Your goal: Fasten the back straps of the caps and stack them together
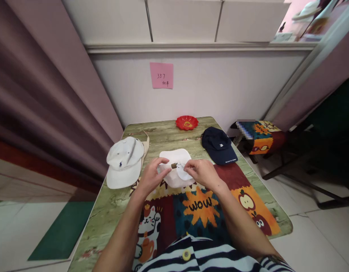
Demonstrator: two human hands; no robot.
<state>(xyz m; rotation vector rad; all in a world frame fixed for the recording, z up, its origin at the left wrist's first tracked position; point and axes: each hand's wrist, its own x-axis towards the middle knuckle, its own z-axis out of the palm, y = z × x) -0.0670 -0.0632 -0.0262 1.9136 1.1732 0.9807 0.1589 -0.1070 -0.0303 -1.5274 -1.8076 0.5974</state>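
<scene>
A white cap [179,181] lies in front of me on the table, with a small brown label [174,165] and thin dark lines showing at its middle. My left hand [154,174] is at its left side, thumb and fingers closed about the edge. At the right side, my right hand [203,172] pinches the cap's edge between thumb and fingers. Another white cap [124,160] with a small dark logo rests to the left, against a beige piece [146,145]. A navy cap [218,145] with white lettering is on the right.
A red scalloped dish [186,123] stands near the back edge of the green wood-look table [160,132]. A colourful mat [201,206] lies under my forearms. There is a pink note [162,75] on the wall, and a cloth-covered stool [261,138] at the right.
</scene>
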